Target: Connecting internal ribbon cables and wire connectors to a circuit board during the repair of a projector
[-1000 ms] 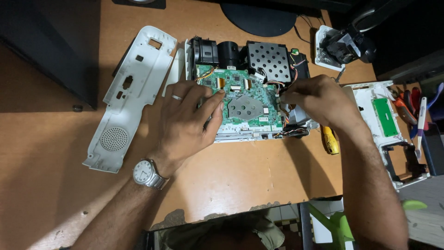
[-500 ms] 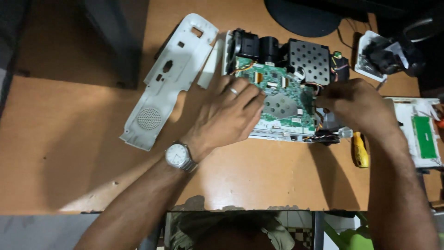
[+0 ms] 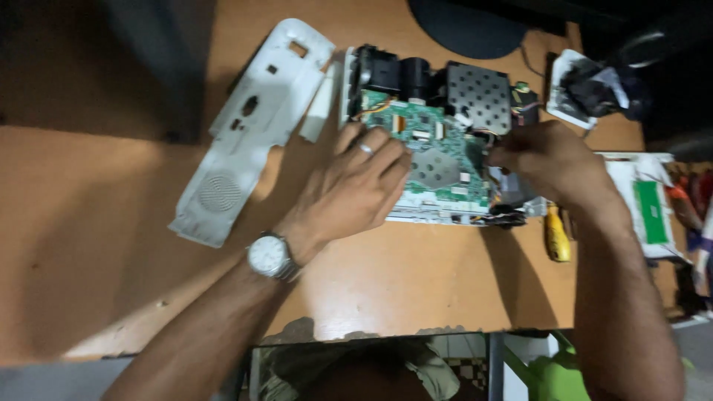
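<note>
I see an opened device lying flat mid-desk, its green circuit board bare, black fans and a perforated metal plate along the far edge. Its long axis runs left to right. My left hand rests spread on the board; my right hand pinches at its right edge, on what I cannot tell.

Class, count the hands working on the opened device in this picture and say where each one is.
2. The left hand lies flat on the green circuit board; the right hand is at the board's right edge. What its fingertips hold is hidden.
</note>
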